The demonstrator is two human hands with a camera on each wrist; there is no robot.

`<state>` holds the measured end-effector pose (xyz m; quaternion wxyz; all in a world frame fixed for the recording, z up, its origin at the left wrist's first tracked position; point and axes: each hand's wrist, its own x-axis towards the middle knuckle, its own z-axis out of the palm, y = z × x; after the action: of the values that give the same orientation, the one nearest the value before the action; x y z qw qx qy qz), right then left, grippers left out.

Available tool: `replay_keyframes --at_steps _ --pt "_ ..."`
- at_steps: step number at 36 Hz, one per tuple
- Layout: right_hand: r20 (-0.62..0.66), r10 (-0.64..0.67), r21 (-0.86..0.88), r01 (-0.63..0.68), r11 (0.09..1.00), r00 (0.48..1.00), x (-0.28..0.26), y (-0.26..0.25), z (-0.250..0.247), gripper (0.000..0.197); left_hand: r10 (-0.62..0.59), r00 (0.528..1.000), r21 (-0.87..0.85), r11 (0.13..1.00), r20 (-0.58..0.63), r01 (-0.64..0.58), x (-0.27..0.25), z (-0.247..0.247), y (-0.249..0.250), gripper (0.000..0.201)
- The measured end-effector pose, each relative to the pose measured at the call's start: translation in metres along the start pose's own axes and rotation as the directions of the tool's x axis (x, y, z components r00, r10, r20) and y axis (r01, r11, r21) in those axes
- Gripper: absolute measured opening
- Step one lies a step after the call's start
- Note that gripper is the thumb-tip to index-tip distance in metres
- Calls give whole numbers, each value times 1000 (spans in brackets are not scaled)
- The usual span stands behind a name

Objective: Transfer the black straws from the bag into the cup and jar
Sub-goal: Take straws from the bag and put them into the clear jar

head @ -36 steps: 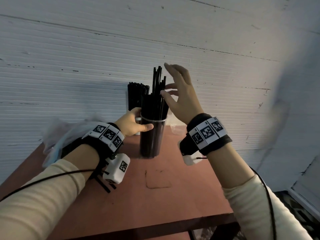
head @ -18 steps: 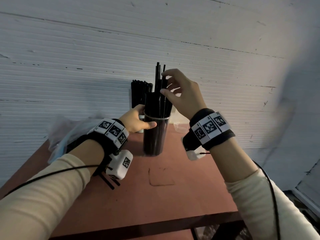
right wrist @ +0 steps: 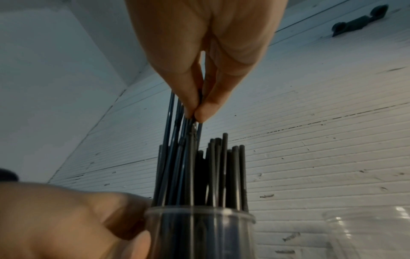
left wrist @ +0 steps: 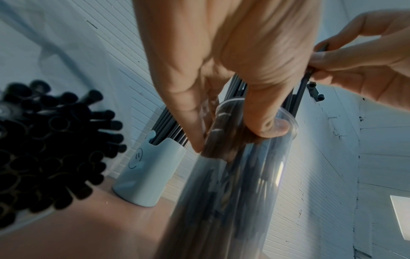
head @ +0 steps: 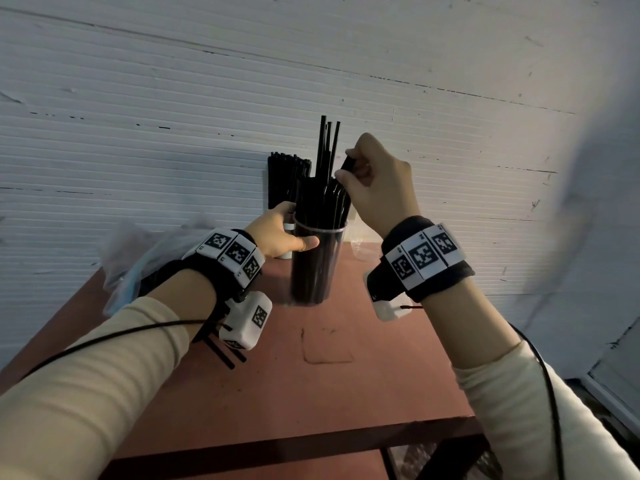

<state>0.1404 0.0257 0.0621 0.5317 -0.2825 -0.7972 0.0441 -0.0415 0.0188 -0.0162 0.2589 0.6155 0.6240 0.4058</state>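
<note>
**Right hand pinching straws over the clear cup**

Right hand (head: 375,183) sits above & just right of the clear cup (head: 317,268), thumb + fingertips (right wrist: 205,112) pressed together on the top ends of a few black straws (head: 325,188). Left hand (head: 277,233) wraps the cup's upper wall from the left, thumb across the front just below the rim, fingers curled round the back; it steadies the cup on the red-brown table (head: 346,375).

Key relation: the pinched straws run near-vertical, long axis straight down into the cup mouth, directly below the right fingers. Judging from that, the next move is a downward push or release along that axis. Right hand is the one on the straws; left only braces. Risk, prob.: the cup is packed, so the ends may catch on neighbours & stay proud.

Straws: thin, matte black, stiff-looking, bundled tight in the cup; several stick up well above the rest, tips uneven. Second bundle stands behind-left in a pale blue cup w/ a smiley face (left wrist: 150,175), near the white ribbed wall (head: 173,116). More straws lie in the plastic bag (head: 138,258) at table's left edge, open ends facing the left wrist view. Empty clear container (head: 360,249) just right of the cup; can't tell if it's the jar.
</note>
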Motion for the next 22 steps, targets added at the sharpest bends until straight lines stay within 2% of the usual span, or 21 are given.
replay_keyframes --at_steps 4,9,16,22 --pt "5 -15 -22 15 1000 1000 1 -3 -2 16 -7 1000 8 1000 -10 7 -1 0 1 71" --pt "-101 -50 -19 49 999 994 -3 -3 -3 13 -10 1000 12 1000 -13 10 -1 0 2 72" --pt "-16 -3 -47 2 999 1000 -11 1 2 17 -1 1000 17 1000 -8 1 -2 0 3 73" --pt "23 43 -72 -41 997 999 -13 5 6 12 -2 1000 -6 1000 -3 2 -2 0 1 72"
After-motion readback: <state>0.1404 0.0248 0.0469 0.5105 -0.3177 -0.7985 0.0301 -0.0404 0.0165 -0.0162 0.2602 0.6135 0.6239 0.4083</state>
